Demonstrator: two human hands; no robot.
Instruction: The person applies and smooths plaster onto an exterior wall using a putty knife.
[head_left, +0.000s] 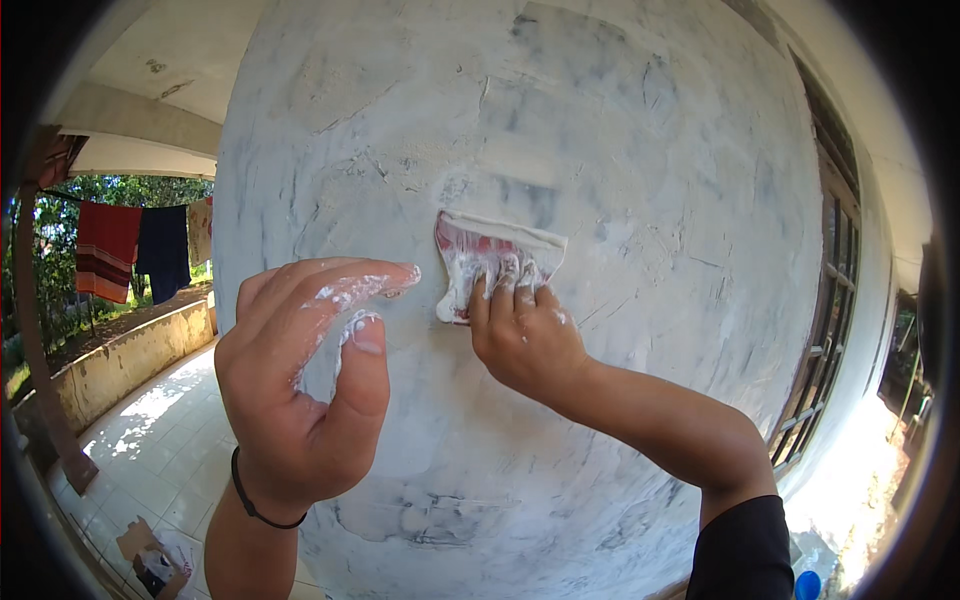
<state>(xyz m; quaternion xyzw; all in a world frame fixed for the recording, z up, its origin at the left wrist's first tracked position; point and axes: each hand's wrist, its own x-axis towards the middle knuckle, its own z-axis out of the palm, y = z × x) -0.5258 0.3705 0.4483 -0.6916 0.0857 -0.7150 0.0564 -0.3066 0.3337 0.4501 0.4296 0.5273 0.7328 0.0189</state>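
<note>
In my right hand (525,335) is a red putty spreader (492,243), smeared with white putty and laid against the wall (640,330). My fingers press on its lower face, and a thick ridge of putty lines its upper edge. The wall is pale, with grey streaks and patches of putty. Nearer to me, my left hand (310,370) is raised in front of the wall, its fingers curved and the thumb apart. White putty coats its index finger and thumb, and nothing is held between them.
A barred window (825,290) is set in the wall at the right. Cloths hang on a line (110,250) at the left, above a low wall (140,350). A torn cardboard piece (140,540) lies on the tiled floor; a blue container (807,585) is at the lower right.
</note>
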